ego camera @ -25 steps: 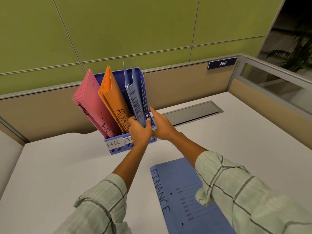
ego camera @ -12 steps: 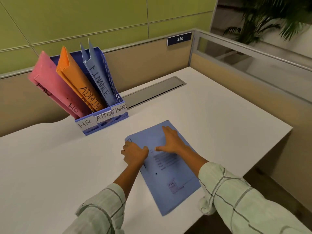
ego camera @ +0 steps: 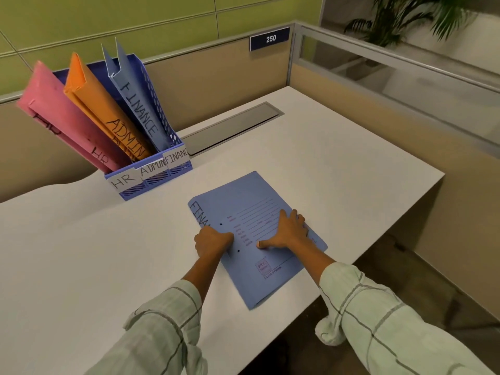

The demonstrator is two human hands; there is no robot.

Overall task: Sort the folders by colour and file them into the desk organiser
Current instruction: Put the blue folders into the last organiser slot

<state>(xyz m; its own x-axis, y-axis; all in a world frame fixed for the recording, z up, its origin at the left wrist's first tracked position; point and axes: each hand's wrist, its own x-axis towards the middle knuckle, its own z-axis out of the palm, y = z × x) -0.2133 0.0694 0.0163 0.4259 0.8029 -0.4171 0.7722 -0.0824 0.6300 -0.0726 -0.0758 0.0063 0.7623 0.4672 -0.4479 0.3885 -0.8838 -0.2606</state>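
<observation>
A blue folder marked FINANCE lies flat on the white desk near its right front corner. My left hand is curled at the folder's left spine edge, fingers closed on that edge. My right hand rests flat on the cover, fingers spread. At the back left stands the blue desk organiser with labels HR, ADMIN, FINANCE. Pink folders lean in the HR slot, orange folders in ADMIN, a blue folder in FINANCE.
A grey cable flap sits in the desk behind the organiser. Beige partition walls close the back, and a glass-topped partition runs along the right. The desk's right edge drops to the floor close to the folder.
Both hands left the organiser and came down onto the blue folder lying on the desk. The view swung right. In the last half second the right hand slid further across the cover.
</observation>
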